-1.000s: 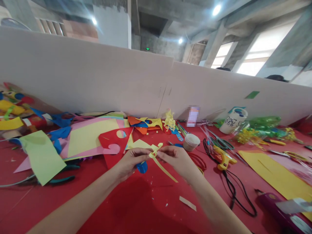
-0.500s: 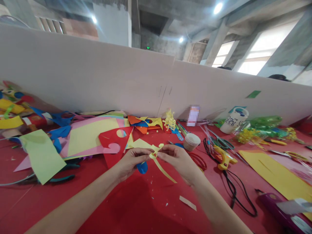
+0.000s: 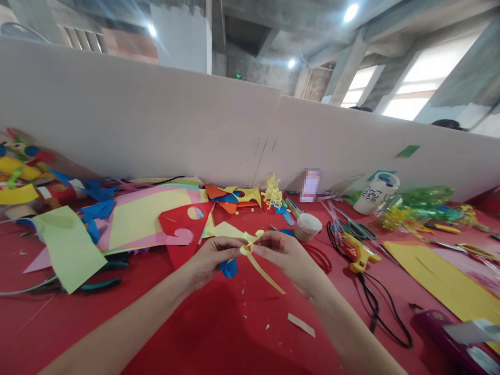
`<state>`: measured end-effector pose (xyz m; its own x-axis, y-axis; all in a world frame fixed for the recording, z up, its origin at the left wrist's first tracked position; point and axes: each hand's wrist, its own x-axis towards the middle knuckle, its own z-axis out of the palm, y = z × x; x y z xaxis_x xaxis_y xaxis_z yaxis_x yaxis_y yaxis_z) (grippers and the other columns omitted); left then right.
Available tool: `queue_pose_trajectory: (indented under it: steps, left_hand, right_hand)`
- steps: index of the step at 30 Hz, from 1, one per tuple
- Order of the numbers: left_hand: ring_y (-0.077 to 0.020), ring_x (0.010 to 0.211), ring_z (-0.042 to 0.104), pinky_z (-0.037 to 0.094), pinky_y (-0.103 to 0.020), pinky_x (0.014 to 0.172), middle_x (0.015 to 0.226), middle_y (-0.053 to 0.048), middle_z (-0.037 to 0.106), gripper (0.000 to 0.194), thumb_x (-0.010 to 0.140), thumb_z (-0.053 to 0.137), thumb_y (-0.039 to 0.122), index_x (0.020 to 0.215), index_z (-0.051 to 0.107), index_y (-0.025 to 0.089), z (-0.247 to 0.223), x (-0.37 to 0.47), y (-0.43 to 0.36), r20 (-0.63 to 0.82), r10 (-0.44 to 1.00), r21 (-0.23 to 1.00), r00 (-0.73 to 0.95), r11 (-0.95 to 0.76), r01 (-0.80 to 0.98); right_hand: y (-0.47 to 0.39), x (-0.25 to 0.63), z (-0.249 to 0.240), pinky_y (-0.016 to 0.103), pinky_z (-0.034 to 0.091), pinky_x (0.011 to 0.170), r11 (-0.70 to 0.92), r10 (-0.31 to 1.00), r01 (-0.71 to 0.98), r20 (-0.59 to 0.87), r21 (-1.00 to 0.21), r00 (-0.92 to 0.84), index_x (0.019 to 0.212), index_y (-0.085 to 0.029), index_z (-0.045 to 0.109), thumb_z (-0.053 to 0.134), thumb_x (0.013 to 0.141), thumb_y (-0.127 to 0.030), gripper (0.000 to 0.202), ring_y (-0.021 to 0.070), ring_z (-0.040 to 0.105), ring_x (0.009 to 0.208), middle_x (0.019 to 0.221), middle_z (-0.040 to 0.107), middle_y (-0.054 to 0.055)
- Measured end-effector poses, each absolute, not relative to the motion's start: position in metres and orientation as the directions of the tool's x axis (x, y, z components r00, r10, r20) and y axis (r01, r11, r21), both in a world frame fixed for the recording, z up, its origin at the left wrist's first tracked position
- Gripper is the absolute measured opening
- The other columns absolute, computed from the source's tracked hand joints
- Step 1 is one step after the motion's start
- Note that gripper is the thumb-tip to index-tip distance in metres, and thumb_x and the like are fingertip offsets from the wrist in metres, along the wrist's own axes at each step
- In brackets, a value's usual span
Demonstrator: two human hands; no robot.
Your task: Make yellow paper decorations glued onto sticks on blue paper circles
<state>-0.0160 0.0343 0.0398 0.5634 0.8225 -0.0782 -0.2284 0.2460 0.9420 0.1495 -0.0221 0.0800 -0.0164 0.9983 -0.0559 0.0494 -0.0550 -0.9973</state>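
My left hand [image 3: 220, 256] and my right hand [image 3: 282, 253] meet in the middle of the view, above the red table [image 3: 211, 328]. Both are closed, fingertips pinching a thin yellow paper strip [image 3: 264, 272] from either side. The strip is looped or knotted between the fingers, and one long tail hangs down to the right. How the loop is formed is partly hidden by the fingers. A blue rounded piece [image 3: 228, 268] shows just below my left fingers. Behind the hands lies a red sheet with cut-out holes [image 3: 180, 219].
Coloured sheets [image 3: 148, 216] and pliers [image 3: 102, 285] lie left. A paper cup [image 3: 308, 227], a yellow glue gun [image 3: 360, 254] with black cord, scissors [image 3: 474, 250], yellow sheets [image 3: 437, 273] and a purple tape dispenser [image 3: 449, 338] occupy the right. A pale partition [image 3: 156, 120] stands behind.
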Motion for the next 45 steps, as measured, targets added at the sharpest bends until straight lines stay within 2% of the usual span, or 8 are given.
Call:
queue_pose_trajectory:
  steps: [18, 22, 27, 30, 33, 36, 39, 45]
  left_hand:
    - [-0.0116, 0.067, 0.058, 0.042, -0.018, 0.058, 0.077, -0.005, 0.071, 0.013, 0.057, 0.076, 0.021, 0.069, 0.074, 0.018, 0.040, -0.015, 0.034, -0.100, 0.822, 0.934, 0.560, 0.272, -0.232]
    - [-0.0110, 0.064, 0.058, 0.042, -0.018, 0.057, 0.076, -0.005, 0.071, 0.014, 0.055, 0.077, 0.019, 0.068, 0.073, 0.017, 0.039, -0.014, 0.033, -0.132, 0.824, 0.916, 0.550, 0.313, -0.250]
    - [-0.0103, 0.058, 0.058, 0.042, -0.019, 0.055, 0.062, -0.002, 0.067, 0.022, 0.052, 0.080, 0.021, 0.072, 0.072, 0.016, 0.032, -0.017, 0.034, -0.188, 0.818, 0.868, 0.543, 0.398, -0.298]
    - [-0.0095, 0.057, 0.058, 0.041, -0.018, 0.053, 0.061, -0.001, 0.067, 0.021, 0.054, 0.080, 0.023, 0.072, 0.071, 0.015, 0.031, -0.018, 0.034, -0.180, 0.797, 0.853, 0.577, 0.418, -0.311]
    - [-0.0094, 0.058, 0.059, 0.042, -0.017, 0.055, 0.062, -0.001, 0.067, 0.019, 0.056, 0.079, 0.023, 0.071, 0.071, 0.015, 0.035, -0.016, 0.031, -0.185, 0.794, 0.832, 0.579, 0.441, -0.338]
    - [-0.0087, 0.057, 0.060, 0.043, -0.016, 0.054, 0.059, 0.001, 0.066, 0.018, 0.055, 0.080, 0.020, 0.068, 0.070, 0.016, 0.040, -0.014, 0.028, -0.224, 0.804, 0.790, 0.551, 0.481, -0.380]
    - [-0.0082, 0.058, 0.061, 0.045, -0.016, 0.056, 0.062, 0.001, 0.067, 0.018, 0.053, 0.081, 0.019, 0.065, 0.069, 0.015, 0.042, -0.012, 0.028, -0.232, 0.823, 0.770, 0.518, 0.481, -0.419]
    - [-0.0081, 0.060, 0.061, 0.047, -0.015, 0.059, 0.063, 0.000, 0.068, 0.017, 0.055, 0.080, 0.021, 0.067, 0.069, 0.015, 0.038, -0.010, 0.031, -0.195, 0.856, 0.794, 0.478, 0.424, -0.435]
  right_hand:
    - [-0.023, 0.151, 0.082, 0.029, 0.044, 0.072, -0.029, 0.999, 0.079, -0.031, -0.996, -0.026, 0.075, -0.018, 0.059, 0.069, 0.062, -0.035, 0.024, 0.0142, 0.057, 0.072, 0.075, 0.062, 0.001]
    - [-0.024, 0.151, 0.081, 0.027, 0.044, 0.071, -0.050, 0.998, 0.019, -0.051, -0.999, -0.047, 0.075, -0.019, 0.060, 0.069, 0.063, -0.035, 0.022, 0.0134, 0.057, 0.073, 0.076, 0.061, 0.000]
    - [-0.024, 0.152, 0.076, 0.023, 0.042, 0.065, -0.099, 0.994, -0.134, -0.093, -0.986, -0.050, 0.081, -0.019, 0.063, 0.069, 0.065, -0.036, 0.024, 0.0112, 0.055, 0.069, 0.076, 0.061, 0.000]
    - [-0.023, 0.150, 0.074, 0.023, 0.042, 0.065, -0.113, 0.993, -0.159, -0.107, -0.981, -0.048, 0.082, -0.019, 0.063, 0.069, 0.064, -0.035, 0.024, 0.0109, 0.054, 0.068, 0.074, 0.060, 0.000]
    - [-0.022, 0.149, 0.073, 0.024, 0.042, 0.065, -0.099, 0.995, -0.071, -0.097, -0.993, -0.036, 0.083, -0.018, 0.061, 0.064, 0.068, -0.037, 0.024, 0.0114, 0.054, 0.067, 0.072, 0.058, -0.001]
    - [-0.021, 0.151, 0.073, 0.026, 0.042, 0.064, -0.018, 1.000, 0.120, -0.017, -0.993, 0.002, 0.079, -0.018, 0.055, 0.059, 0.074, -0.039, 0.022, 0.0124, 0.053, 0.067, 0.072, 0.056, 0.000]
    - [-0.024, 0.151, 0.073, 0.026, 0.043, 0.064, 0.082, 0.996, 0.279, 0.068, -0.957, -0.060, 0.076, -0.020, 0.049, 0.056, 0.077, -0.038, 0.020, 0.0135, 0.055, 0.069, 0.074, 0.057, 0.000]
    - [-0.030, 0.144, 0.072, 0.025, 0.046, 0.062, 0.149, 0.989, 0.382, 0.139, -0.912, -0.055, 0.077, -0.022, 0.045, 0.056, 0.076, -0.022, 0.011, 0.0139, 0.060, 0.067, 0.072, 0.060, -0.001]
